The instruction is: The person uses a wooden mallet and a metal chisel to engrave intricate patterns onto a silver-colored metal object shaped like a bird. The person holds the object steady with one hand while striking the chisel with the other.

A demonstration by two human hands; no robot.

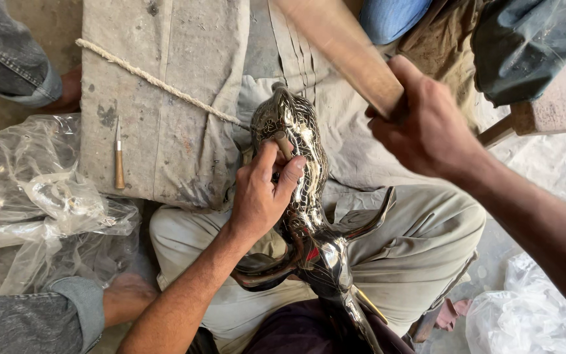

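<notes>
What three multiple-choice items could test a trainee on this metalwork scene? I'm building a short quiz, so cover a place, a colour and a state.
1. Where does the small wooden-handled tool lie?
A. on the grey cloth pad
B. on the plastic sheet
C. in the left hand

2. What colour is the metal figure?
A. matt red
B. shiny silver with dark patterning
C. plain white

3. What is the right hand doing?
A. resting open on the knee
B. gripping a wooden mallet handle
C. holding the rope

Answers: 1 A, it rests on the cloth pad left of the figure. 2 B, its surface gleams silver. 3 B, the fingers close round the mallet handle, while the left hand presses on the figure.
</notes>
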